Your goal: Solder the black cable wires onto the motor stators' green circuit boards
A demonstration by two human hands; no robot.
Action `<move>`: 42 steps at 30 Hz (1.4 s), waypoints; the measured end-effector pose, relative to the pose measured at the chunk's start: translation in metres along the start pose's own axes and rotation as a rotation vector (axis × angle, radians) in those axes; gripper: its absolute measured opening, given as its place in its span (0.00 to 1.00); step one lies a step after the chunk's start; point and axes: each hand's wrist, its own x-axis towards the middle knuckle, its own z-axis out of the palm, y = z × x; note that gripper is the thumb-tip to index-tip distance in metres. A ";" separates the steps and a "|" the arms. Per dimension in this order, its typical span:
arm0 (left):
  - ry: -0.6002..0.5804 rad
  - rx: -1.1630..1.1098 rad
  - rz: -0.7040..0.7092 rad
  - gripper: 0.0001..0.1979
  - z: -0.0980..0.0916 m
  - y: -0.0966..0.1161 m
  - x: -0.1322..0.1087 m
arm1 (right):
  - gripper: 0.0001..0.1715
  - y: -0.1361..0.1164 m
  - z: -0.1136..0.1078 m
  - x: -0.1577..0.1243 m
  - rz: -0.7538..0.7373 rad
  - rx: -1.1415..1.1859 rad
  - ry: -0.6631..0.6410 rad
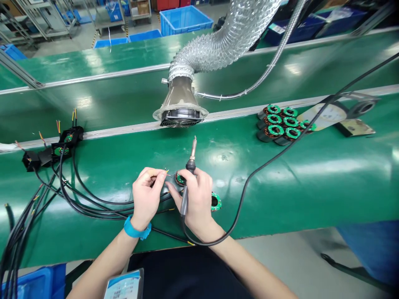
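Note:
My left hand point(148, 197), with a blue band at the wrist, pinches a cable's thin wire ends point(167, 171) between thumb and forefinger. In my right hand point(199, 199) is a soldering iron point(190, 166), its metal tip pointing up and away from me. The iron's black cord loops under the wrist and runs off to the upper right. A round motor stator with a green board point(179, 178) stands between the hands, partly hidden by the right fingers. Another green ring board point(216, 202) shows just right of the right hand. Black cables point(102, 209) pass beneath the left hand.
A fume extractor nozzle point(181, 108) hangs over the back of the green bench point(280, 199). Several stators point(274, 119) stand at the back right, beside a metal-and-board stand point(327, 114). Black housings with cables point(67, 139) sit at the left. A blue crate point(185, 20) stands beyond.

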 end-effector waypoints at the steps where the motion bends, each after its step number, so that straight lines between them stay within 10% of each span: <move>1: -0.011 0.022 0.010 0.08 -0.002 -0.001 0.001 | 0.15 0.003 -0.001 0.001 -0.023 -0.108 -0.054; 5: -0.077 0.052 -0.018 0.08 -0.010 -0.002 0.003 | 0.15 0.014 -0.008 0.007 0.021 -0.180 -0.223; 12: -0.192 0.085 -0.003 0.08 -0.020 0.000 0.006 | 0.24 0.019 -0.025 0.024 0.007 0.379 -0.529; 17: -0.295 0.205 0.105 0.06 -0.018 0.003 0.007 | 0.20 0.016 -0.024 0.024 0.009 0.195 -0.409; 23: -0.393 0.301 0.175 0.06 -0.011 0.002 0.012 | 0.23 0.023 -0.028 0.030 -0.001 0.503 -0.544; 33: -0.217 0.411 0.252 0.07 0.001 -0.005 0.001 | 0.11 0.031 -0.057 -0.006 0.175 0.479 -0.029; 42: -0.158 0.455 0.285 0.05 0.007 -0.007 -0.004 | 0.13 0.039 -0.064 -0.012 0.099 0.496 -0.076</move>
